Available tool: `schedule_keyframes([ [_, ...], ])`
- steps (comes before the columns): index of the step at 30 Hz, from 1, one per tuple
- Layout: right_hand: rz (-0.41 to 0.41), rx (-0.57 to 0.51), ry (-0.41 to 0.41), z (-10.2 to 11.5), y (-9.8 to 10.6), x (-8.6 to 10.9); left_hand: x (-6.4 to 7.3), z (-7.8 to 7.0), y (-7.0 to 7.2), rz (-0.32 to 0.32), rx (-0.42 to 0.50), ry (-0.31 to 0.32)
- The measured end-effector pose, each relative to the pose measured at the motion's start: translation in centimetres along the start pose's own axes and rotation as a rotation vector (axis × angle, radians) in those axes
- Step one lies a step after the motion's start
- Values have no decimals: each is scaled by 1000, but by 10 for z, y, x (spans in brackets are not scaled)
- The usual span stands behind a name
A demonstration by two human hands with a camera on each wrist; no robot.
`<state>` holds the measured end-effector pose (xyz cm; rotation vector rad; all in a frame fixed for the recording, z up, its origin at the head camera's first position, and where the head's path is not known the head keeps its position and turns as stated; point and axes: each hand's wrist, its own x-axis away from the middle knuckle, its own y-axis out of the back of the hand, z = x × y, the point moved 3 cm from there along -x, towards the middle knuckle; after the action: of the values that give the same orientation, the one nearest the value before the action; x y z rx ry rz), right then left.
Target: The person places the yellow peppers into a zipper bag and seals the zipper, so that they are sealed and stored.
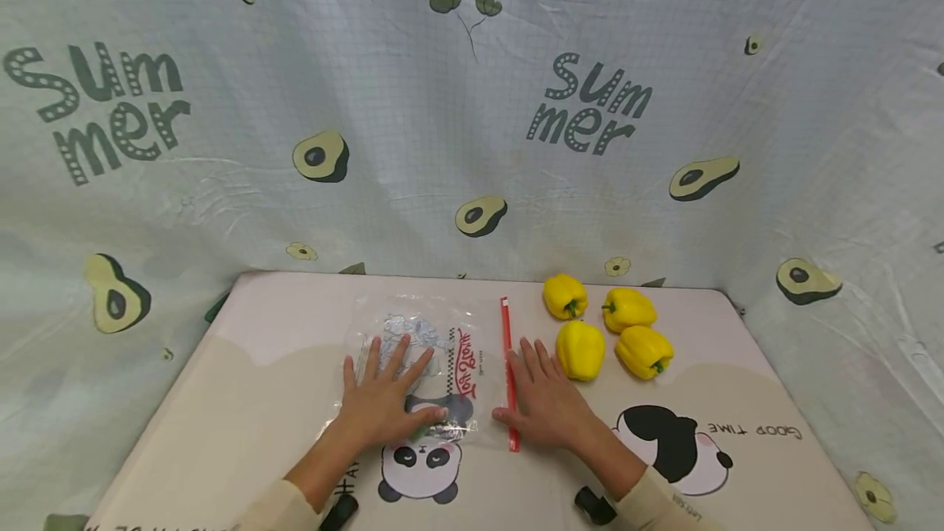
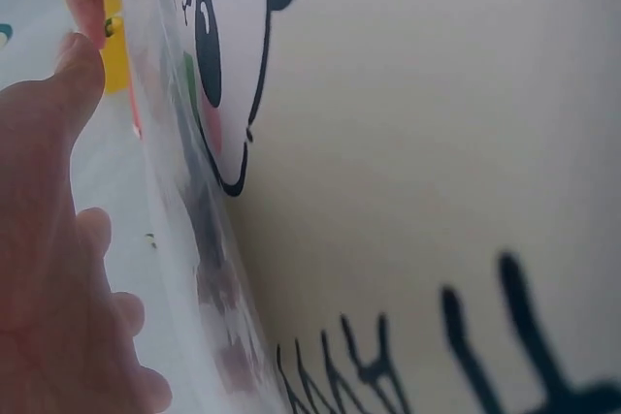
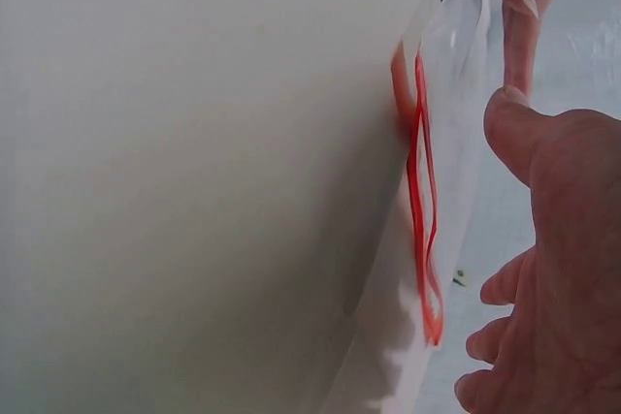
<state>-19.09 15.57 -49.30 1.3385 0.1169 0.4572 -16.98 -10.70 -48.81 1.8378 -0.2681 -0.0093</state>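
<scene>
Here, both hands spread their fingers: left hand (image 1: 379, 406) over the clear bag (image 1: 466, 363), right hand (image 1: 549, 404) over its red strip (image 1: 506, 329), left of yellow peppers (image 1: 580, 351).

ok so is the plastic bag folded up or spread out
Spread out: in the head view, the plastic bag lies broad across the table, its red strip straight along one edge and its red lettering showing.
</scene>
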Motion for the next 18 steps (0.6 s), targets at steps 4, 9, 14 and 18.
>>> schedule_keyframes([
  [4, 19, -10, 15, -4, -1, 1, -2, -2, -4, 7, -1, 6],
  [9, 38, -40, 34, -7, -1, 1, -4, -3, -7, 30, 1, 12],
  [14, 50, -63, 37, -14, -3, 1, -5, -3, -8, 56, -3, 20],
  [18, 64, -75, 33, -15, -5, 0, -5, -2, -9, 69, -12, 27],
])
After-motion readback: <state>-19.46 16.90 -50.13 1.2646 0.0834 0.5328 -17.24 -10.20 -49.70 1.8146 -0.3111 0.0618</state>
